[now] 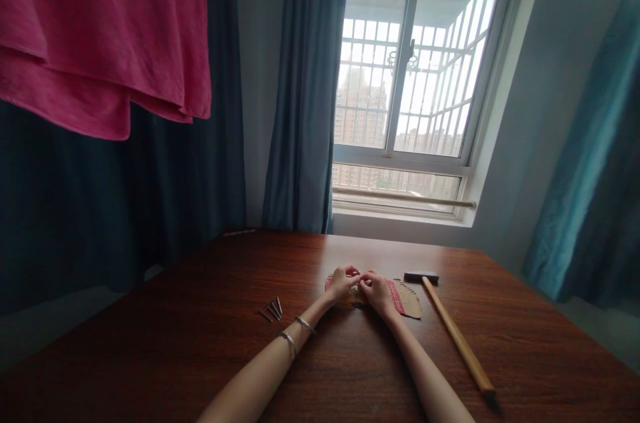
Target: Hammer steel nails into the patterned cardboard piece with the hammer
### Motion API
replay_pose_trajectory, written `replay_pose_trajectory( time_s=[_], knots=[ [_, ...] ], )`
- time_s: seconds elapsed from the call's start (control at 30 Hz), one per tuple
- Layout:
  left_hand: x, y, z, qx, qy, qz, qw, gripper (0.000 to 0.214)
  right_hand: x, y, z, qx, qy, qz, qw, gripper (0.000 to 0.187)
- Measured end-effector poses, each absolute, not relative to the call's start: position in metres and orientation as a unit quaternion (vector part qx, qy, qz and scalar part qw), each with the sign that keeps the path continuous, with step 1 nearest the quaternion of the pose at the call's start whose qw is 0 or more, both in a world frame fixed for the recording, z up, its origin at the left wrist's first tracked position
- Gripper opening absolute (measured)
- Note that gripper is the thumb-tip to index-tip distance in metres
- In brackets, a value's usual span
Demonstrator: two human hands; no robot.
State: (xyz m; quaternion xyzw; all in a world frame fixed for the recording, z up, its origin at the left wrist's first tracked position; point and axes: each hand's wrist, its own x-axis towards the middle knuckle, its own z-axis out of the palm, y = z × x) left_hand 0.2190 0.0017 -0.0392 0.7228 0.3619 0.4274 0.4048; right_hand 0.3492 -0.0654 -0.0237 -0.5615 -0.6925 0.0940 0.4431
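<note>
Both my arms reach forward over a dark wooden table [200,343]. My left hand [341,282] and my right hand [377,289] meet fingertip to fingertip over a flat brown card piece with a red strip [407,299]. Their fingers pinch something small between them, too small to make out. Two thin bangles sit on my left wrist [296,331].
A hammer with a long wooden handle [457,336] and dark head [421,276] lies to the right of my hands. Several metal nails [273,309] lie to the left. Behind the table are a window [405,89], blue curtains, and a hanging pink cloth [100,29].
</note>
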Motion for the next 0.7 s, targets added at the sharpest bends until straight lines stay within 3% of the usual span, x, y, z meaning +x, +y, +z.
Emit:
replay_pose_trajectory(
  time_s=[0.2,0.37,0.57,0.7],
  knots=[
    [0.219,0.002,-0.040,0.731,0.373,0.434,0.371,0.020,0.349,-0.069,-0.020,-0.566,-0.699,0.067,0.431,0.022],
    [0.220,0.002,-0.041,0.731,0.395,0.432,0.350,0.019,0.373,-0.093,-0.003,-0.612,-0.681,-0.064,0.397,0.034],
    [0.220,0.000,-0.038,0.725,0.390,0.430,0.371,0.019,0.433,-0.133,0.010,-0.725,-0.606,-0.174,0.275,0.034],
    [0.220,0.001,-0.038,0.725,0.388,0.430,0.373,0.020,0.468,-0.149,0.010,-0.844,-0.481,-0.156,0.179,0.038]
  ],
)
